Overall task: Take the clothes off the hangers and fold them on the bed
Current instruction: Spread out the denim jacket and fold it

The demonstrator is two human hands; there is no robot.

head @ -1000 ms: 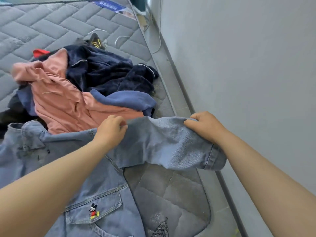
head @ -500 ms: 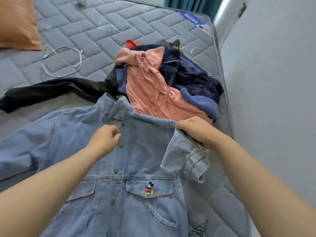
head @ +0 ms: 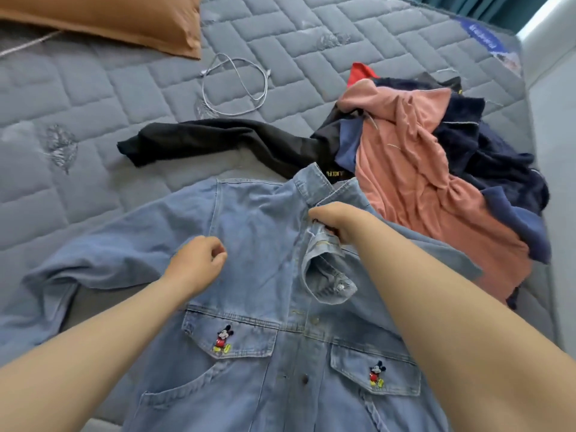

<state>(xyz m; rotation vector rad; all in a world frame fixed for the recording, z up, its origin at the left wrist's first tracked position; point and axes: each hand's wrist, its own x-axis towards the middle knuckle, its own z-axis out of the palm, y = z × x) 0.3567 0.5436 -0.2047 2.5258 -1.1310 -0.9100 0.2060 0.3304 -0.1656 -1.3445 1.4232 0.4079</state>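
Note:
A light blue denim jacket [head: 258, 219] lies front-up on the grey quilted bed [head: 93, 104], collar away from me and its left sleeve spread out to the left. My right hand [head: 339, 221] grips the right sleeve just above its cuff [head: 327, 275] and holds it folded across the chest, below the collar. Left of the button line, my left hand [head: 199, 263] sits over the chest with fingers curled; I see no fabric pinched in it.
A heap of clothes lies right of the jacket: a pink garment [head: 414, 182], navy fleece [head: 486, 157] and a black garment [head: 212, 141] with a sleeve stretched left. Beyond are a white cable [head: 237, 85] and an orange pillow [head: 118, 17]. The bed's edge runs down the right.
My right hand carried the right sleeve from the jacket's right side in across its chest. My view swung left, and the left hand shifted left on the jacket.

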